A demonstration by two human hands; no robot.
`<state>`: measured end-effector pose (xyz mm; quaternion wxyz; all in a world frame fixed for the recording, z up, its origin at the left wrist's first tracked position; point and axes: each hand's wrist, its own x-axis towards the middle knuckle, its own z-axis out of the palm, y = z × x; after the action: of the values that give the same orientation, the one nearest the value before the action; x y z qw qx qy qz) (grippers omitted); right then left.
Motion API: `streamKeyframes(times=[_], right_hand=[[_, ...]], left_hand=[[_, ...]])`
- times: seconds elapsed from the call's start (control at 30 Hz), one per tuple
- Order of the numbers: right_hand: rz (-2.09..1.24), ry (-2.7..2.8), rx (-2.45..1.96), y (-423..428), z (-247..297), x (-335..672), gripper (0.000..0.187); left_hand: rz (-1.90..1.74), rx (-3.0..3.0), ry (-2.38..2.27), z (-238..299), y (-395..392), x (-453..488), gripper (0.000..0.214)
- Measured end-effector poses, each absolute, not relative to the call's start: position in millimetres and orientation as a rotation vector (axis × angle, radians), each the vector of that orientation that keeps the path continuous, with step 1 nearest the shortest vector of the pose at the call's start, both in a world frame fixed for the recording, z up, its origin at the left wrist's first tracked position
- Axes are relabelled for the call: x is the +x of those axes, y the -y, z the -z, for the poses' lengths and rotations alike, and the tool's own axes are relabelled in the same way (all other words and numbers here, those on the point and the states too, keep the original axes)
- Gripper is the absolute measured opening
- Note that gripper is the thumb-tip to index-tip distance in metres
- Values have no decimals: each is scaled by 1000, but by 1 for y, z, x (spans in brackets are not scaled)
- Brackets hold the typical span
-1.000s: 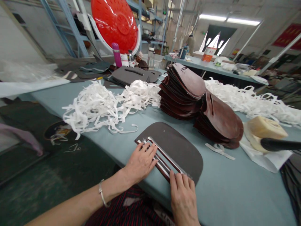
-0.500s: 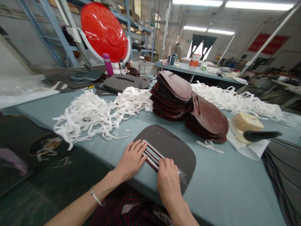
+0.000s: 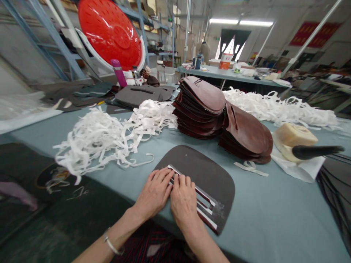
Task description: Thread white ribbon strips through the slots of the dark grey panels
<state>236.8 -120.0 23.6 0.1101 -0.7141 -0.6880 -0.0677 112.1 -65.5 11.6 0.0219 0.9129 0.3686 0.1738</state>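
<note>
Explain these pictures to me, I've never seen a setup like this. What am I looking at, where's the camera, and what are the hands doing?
There's no machine here: these are a person's own bare hands, seen by a camera worn on the head that looks forward and down. All the pictures come from that one view. The left hand, with a bangle at its wrist, and the right hand lie side by side on white and reddish-brown strips set on a dark rounded panel. Neither hand grips anything. A grey-blue table holds the panel, a heap of white ribbon-like strips and two stacks of reddish-brown rounded pieces. To the right, a cream block sits on white paper beside a black handle.
</note>
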Motion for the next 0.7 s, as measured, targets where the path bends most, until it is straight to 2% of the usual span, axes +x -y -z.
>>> streamKeyframes(times=[0.2, 0.4, 0.57, 0.7], right_hand=[[150, 1985, -2136, 113, -26, 232, 25], [208, 2016, -2106, 122, -25, 237, 27], [296, 2052, -2058, 163, -18, 263, 36], [417, 1982, -2000, 211, -10, 294, 33]], left_hand=[[-539, 2822, -1129, -12, 63, 111, 41], [-555, 2854, -1127, -12, 64, 111, 41], [-547, 2885, -1069, -6, 61, 105, 44], [-484, 2983, -924, -8, 65, 94, 52]])
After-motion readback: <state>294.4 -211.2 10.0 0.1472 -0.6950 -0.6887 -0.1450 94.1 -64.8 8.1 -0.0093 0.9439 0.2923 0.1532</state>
